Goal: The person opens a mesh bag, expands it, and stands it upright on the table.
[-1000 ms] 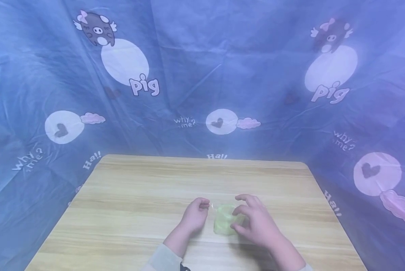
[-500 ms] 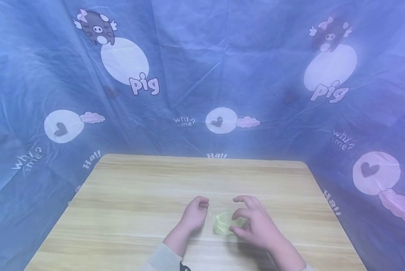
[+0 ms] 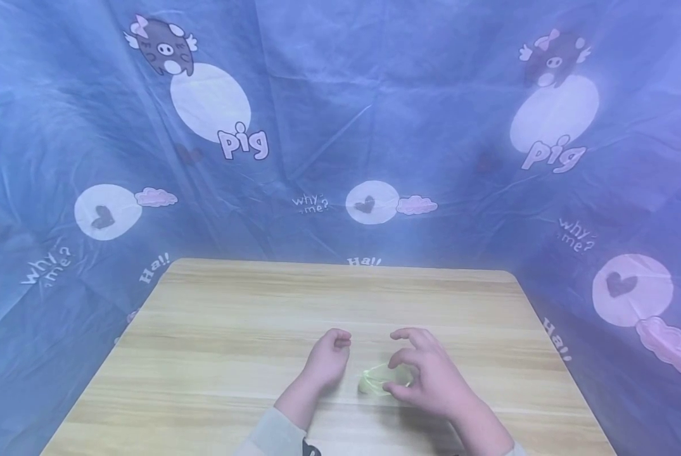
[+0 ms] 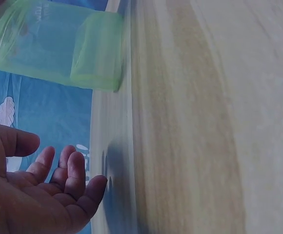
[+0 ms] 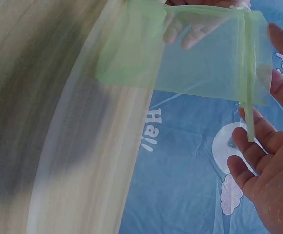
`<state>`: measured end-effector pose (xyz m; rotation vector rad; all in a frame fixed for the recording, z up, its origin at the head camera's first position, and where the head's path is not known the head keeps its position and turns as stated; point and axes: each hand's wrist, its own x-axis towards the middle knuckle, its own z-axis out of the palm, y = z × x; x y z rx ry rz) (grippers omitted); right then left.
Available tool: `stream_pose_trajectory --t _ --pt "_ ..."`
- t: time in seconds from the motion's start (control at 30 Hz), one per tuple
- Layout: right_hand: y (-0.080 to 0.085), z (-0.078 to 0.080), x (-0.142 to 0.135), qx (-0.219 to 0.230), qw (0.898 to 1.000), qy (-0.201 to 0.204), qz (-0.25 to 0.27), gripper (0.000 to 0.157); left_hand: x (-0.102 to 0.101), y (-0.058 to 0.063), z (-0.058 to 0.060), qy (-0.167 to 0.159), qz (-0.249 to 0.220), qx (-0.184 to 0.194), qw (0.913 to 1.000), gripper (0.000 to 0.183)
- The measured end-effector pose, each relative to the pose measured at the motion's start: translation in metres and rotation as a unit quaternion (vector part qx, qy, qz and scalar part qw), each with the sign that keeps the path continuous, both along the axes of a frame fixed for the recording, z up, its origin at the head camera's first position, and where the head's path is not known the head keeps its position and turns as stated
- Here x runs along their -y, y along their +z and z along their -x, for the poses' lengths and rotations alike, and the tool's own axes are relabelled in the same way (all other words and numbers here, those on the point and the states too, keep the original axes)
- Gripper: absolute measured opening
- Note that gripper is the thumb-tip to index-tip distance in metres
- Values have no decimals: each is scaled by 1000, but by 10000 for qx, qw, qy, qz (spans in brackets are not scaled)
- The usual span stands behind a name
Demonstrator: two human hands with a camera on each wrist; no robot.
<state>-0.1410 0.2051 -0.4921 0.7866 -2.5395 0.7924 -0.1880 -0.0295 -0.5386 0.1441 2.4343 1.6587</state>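
Observation:
A sheer pale-green drawstring pouch (image 3: 374,380) stands upright with its bottom on the wooden table. My right hand (image 3: 431,373) holds it at its mouth, thumb and forefinger curved around the top edge. In the right wrist view, a fingertip shows through the mesh of the pouch (image 5: 200,68), and its loose drawstring end (image 5: 249,124) hangs beside the other right fingers. To the pouch's left is my left hand (image 3: 327,361), a short gap away. The left wrist view shows this left hand (image 4: 44,195) palm turned up, fingers loosely curled around nothing.
Both hands are over the front half of the light wood-grain table (image 3: 260,304). A blue printed cloth (image 3: 317,126) hangs behind the table and along both sides. A pale sleeve (image 3: 274,434) covers the left forearm.
The pouch looks shorter in the head view now, its upper part having sunk toward my right thumb and its mouth flattened. Both hands have barely moved.

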Motion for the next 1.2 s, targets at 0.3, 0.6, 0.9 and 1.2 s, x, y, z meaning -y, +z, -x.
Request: stream_pose_trajectory --t 0.3,0.6,0.9,1.2 --pt "0 2 1 -318 9995 64 13 28 1 0 -1 17 -27 34 10000 30" --pt "3 4 4 -304 9995 -43 -7 41 1 -2 -1 -6 -2 9 10000 30" --pt "15 9 6 -212 9973 -576 414 23 2 -2 -1 -48 -400 254 9989 31" --pt "36 20 3 0 9769 -1048 1864 21 -11 -4 -10 -849 -1682 837 9785 49"
